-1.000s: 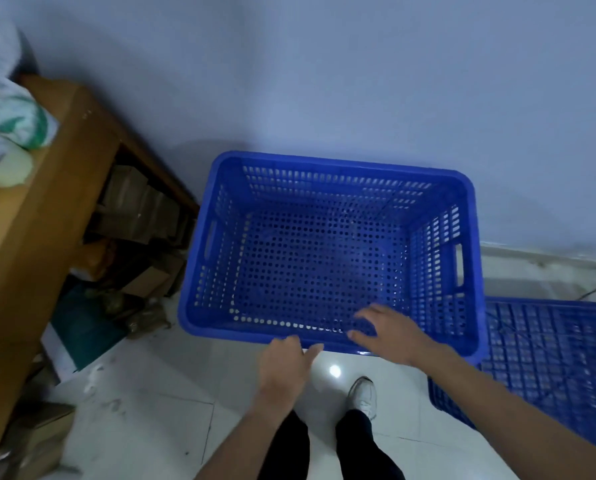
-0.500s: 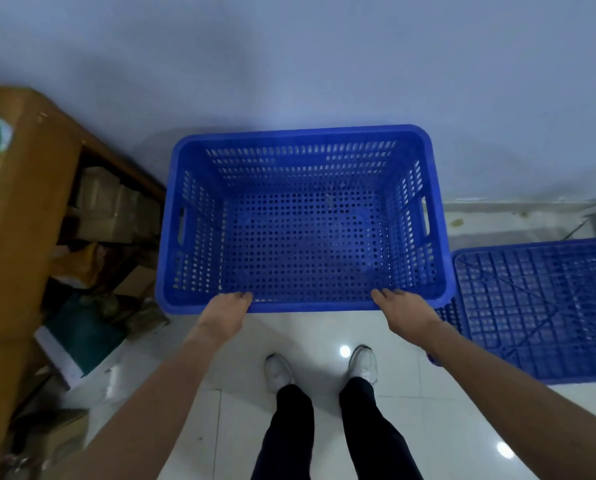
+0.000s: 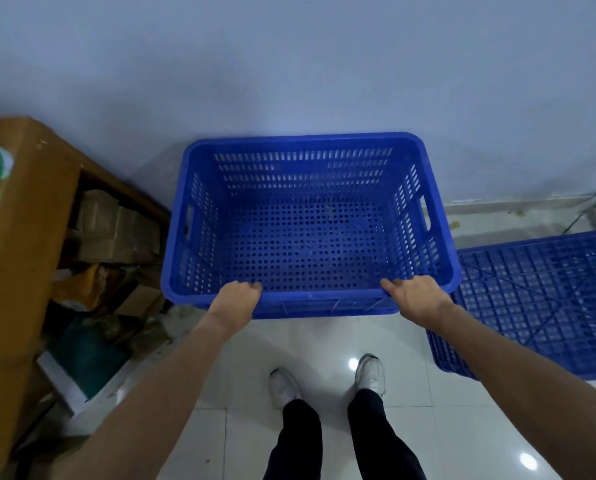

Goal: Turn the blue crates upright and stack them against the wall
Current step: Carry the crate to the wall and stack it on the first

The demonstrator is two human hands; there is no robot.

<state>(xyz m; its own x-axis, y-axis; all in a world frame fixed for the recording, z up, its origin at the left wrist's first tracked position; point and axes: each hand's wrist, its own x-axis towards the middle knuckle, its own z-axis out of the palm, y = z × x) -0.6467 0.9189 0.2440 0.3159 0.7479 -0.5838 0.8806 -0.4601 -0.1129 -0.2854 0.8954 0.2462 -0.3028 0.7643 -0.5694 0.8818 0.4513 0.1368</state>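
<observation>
An upright blue perforated crate (image 3: pixel 310 147) stands in front of me, its far rim close to the pale wall. My left hand (image 3: pixel 235 301) grips the near rim at its left end, and my right hand (image 3: pixel 412 296) grips the same rim at its right end, fingers curled over the edge. A second blue crate (image 3: pixel 539 299) lies upside down on the floor to the right, its ribbed bottom facing up and its left edge partly hidden by my right forearm.
A wooden shelf unit (image 3: pixel 22 216) with cardboard boxes and clutter stands at the left, close to the crate's left side. White glossy floor tiles (image 3: pixel 324 344) lie beneath me. My feet (image 3: pixel 324 381) are just behind the crate. A cable (image 3: pixel 573 223) runs along the wall at right.
My hands spread from the middle of the near rim to its two ends and closed on it. The crate has squared up with the wall.
</observation>
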